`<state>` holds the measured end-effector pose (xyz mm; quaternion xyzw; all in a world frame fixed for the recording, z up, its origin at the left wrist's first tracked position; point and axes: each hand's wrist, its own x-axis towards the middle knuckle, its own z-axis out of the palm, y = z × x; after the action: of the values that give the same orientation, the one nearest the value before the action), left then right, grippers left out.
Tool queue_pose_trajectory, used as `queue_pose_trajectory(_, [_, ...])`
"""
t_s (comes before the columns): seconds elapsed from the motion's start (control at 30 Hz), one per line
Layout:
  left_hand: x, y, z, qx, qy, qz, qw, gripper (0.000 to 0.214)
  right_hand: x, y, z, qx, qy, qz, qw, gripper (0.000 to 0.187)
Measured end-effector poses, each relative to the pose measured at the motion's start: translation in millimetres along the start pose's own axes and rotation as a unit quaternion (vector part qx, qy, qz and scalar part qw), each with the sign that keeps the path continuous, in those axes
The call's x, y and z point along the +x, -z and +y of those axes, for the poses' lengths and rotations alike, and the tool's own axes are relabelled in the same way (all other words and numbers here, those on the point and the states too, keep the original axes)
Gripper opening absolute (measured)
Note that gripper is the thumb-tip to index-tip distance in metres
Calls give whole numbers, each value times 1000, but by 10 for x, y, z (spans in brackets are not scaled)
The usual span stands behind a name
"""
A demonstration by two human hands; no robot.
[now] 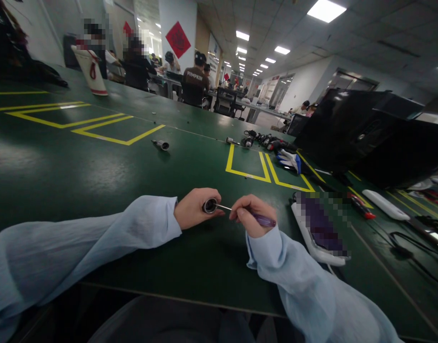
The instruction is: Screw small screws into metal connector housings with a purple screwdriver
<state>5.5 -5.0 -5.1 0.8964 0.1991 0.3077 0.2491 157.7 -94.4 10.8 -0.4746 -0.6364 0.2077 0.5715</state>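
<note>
My left hand (193,209) is closed around a small dark cylindrical part (209,205) whose round, hollow, metal-rimmed end faces me. In my right hand (253,212) is a screwdriver with a purple handle (264,220), fingers wrapped round it. Its thin shaft (224,207) points left, and the tip reaches the rim of the cylindrical part; whether it sits inside I cannot tell. Both hands are held above the front of the green table (140,176). Farther off on the left lies a cone-shaped metal piece (160,145) with an open end.
To the right lies a phone (320,224) on a white block. Beyond it are a glove (289,161), black cables and metal parts (249,140), a red-tipped tool (363,207) and large black cases (358,133). A white paper cup (92,71) stands far left. People sit behind.
</note>
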Motion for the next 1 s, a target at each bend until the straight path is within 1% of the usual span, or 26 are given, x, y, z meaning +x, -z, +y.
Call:
queue_pose_trajectory(0.1, [-4,9,7,-4,-20,3,1000,19,-29,-15,-7,-89,91,-28,991,16])
queue_pose_trajectory(0.23, [-12,1,-11,-4,-37,-7,999,15,-49,-28,6,-176,189,-66,964,14])
queue_pose_trajectory(0.3, [-16,-4,-18,9,-44,-20,999,12,-57,-34,10,-205,221,-92,949,13])
queue_pose_trajectory(0.37, [-17,-6,-16,25,-54,-39,997,9,-60,-40,6,-212,226,-104,945,13])
queue_pose_trajectory(0.4, [-16,-5,-12,31,-57,-48,997,9,-55,-44,4,-203,211,-97,951,14])
queue_pose_trajectory(0.43, [-15,-2,-7,35,-59,-56,996,9,-46,-47,2,-182,179,-85,963,14])
queue_pose_trajectory(0.47, [-14,0,-3,34,-59,-60,996,10,-32,-51,3,-148,130,-71,978,15])
queue_pose_trajectory(0.5, [-13,4,1,29,-57,-61,996,11,-12,-54,6,-102,66,-56,991,15])
queue_pose_trajectory(0.53, [-13,7,2,23,-55,-58,997,12,12,-57,14,-48,-4,-45,998,14])
queue_pose_trajectory(0.57, [-12,10,0,16,-52,-53,997,13,38,-59,25,8,-73,-39,997,13])
queue_pose_trajectory(0.6, [-12,12,-4,9,-50,-47,998,14,64,-61,39,63,-133,-37,988,12])
queue_pose_trajectory(0.63, [-12,14,-11,2,-48,-44,998,15,87,-63,56,110,-180,-37,977,10])
queue_pose_trajectory(0.67, [-12,15,-19,-4,-46,-43,998,15,104,-64,72,147,-211,-38,965,9])
queue_pose_trajectory(0.73, [-14,14,-35,-11,-41,-42,998,16,117,-68,97,189,-236,-38,952,7])
queue_pose_trajectory(0.77, [-15,13,-40,-11,-40,-43,998,16,110,-71,102,189,-233,-33,953,7])
queue_pose_trajectory(0.83, [-17,8,-44,0,-38,-45,998,15,72,-78,91,142,-192,-20,971,9])
queue_pose_trajectory(0.9, [-22,0,-38,27,-38,-46,998,14,15,-89,61,43,-107,-11,993,11])
queue_pose_trajectory(0.93, [-26,-4,-33,43,-39,-48,997,13,-13,-96,45,-10,-55,-13,998,13])
queue_pose_trajectory(0.97, [-30,-6,-27,58,-41,-50,996,10,-35,-103,30,-54,-8,-17,998,14])
queue_pose_trajectory(1.0, [-35,-7,-22,71,-42,-52,995,8,-51,-109,19,-83,25,-24,996,15])
